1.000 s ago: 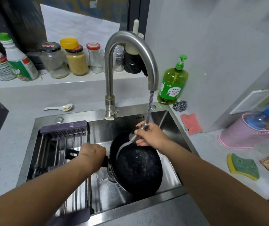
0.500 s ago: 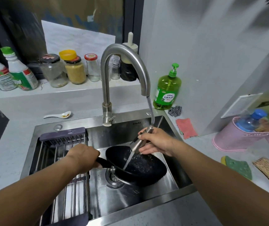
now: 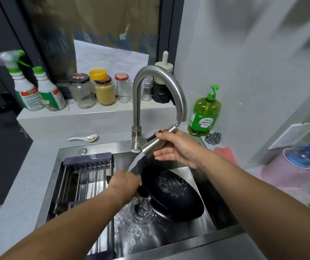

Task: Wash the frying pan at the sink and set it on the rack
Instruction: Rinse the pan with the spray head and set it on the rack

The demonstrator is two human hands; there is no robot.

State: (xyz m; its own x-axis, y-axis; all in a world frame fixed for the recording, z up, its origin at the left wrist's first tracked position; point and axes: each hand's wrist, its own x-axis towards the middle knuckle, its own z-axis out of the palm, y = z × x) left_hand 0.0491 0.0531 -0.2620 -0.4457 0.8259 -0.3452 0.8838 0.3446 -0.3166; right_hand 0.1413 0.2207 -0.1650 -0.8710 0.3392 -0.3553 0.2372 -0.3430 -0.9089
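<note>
A black frying pan (image 3: 171, 197) sits tilted in the steel sink (image 3: 197, 233), water pooled and splashing inside it. My left hand (image 3: 125, 182) grips the pan's handle at its left side, hiding most of the handle. My right hand (image 3: 176, 147) holds the pull-out spray head (image 3: 154, 144) close under the faucet (image 3: 144, 102) spout, and a stream runs from it down-left toward the pan's rim by my left hand. The dish rack (image 3: 81, 182) spans the sink's left half, just left of the pan.
Green dish soap bottle (image 3: 204, 115), steel scourer (image 3: 213, 137) and a pink cloth (image 3: 225, 152) lie right of the faucet. Jars (image 3: 104, 91) and spray bottles (image 3: 36, 91) line the back ledge. A white spoon (image 3: 84, 138) lies behind the sink, a pink basket (image 3: 289, 169) at right.
My right hand has lifted the spray head up toward the spout, and the hose has retracted. The pan has shifted and tilted over the drain, still held by my left hand.
</note>
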